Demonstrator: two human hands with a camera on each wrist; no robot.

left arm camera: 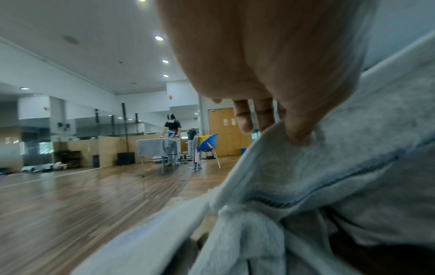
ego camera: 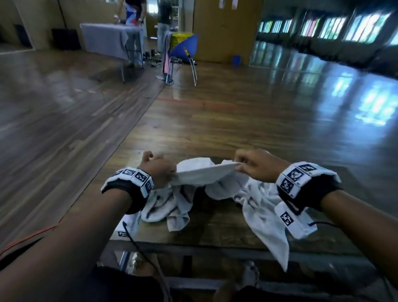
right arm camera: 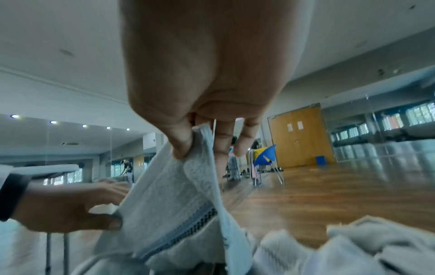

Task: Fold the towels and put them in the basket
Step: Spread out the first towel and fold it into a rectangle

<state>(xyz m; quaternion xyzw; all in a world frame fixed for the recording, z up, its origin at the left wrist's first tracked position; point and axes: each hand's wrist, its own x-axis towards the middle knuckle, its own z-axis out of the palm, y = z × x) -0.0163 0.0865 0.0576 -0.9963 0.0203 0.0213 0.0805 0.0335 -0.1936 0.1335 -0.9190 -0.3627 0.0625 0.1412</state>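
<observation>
Left hand (ego camera: 159, 169) and right hand (ego camera: 257, 166) each pinch one end of white towel (ego camera: 203, 173) edge, stretched taut between them above wooden surface (ego camera: 219, 220). Thumb and fingers (right arm camera: 181, 145) of right hand curl round cloth. Rest of towel hangs crumpled onto surface. Second crumpled towel (ego camera: 262, 216) lies at right, draping over near edge. Blue chair (ego camera: 183, 51) well apart on floor.

Black wristbands (ego camera: 136, 190) with white coded-marker blocks; bare forearms; trailing black cables.
</observation>
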